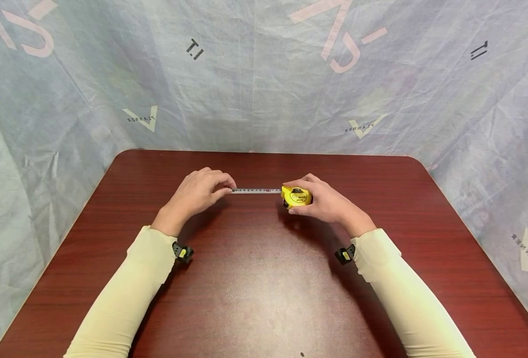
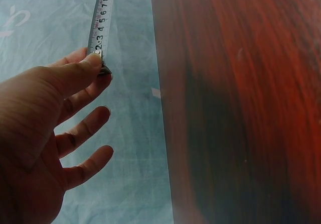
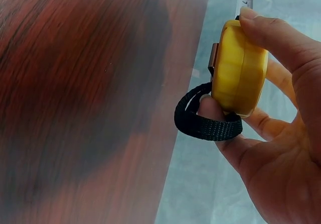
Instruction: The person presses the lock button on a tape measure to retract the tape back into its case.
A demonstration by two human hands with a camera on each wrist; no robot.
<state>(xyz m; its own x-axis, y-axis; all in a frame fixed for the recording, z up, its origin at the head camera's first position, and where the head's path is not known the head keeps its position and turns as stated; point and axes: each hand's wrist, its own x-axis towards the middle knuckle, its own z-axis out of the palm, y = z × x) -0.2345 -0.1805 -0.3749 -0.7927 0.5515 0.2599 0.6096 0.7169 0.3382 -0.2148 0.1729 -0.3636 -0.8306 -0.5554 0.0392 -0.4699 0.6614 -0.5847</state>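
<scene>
A yellow tape measure (image 1: pixel 297 197) is held above the table by my right hand (image 1: pixel 324 201), thumb and fingers gripping its case. Its black wrist strap (image 3: pixel 210 126) loops at the case's lower end in the right wrist view, with a fingertip through it. The white blade (image 1: pixel 257 190) stretches out to the left, straight and level, showing black numbers. At its end, my left hand (image 1: pixel 201 191) pinches the metal hook (image 2: pixel 104 69) between thumb and forefinger. The other fingers of that hand are spread apart in the left wrist view.
Beneath both hands is a dark red wood-grain table (image 1: pixel 255 278) with rounded far corners. A pale grey-blue printed cloth (image 1: pixel 246 89) hangs behind the table and along its sides. Black wrist devices (image 1: pixel 183 252) are worn at both cuffs.
</scene>
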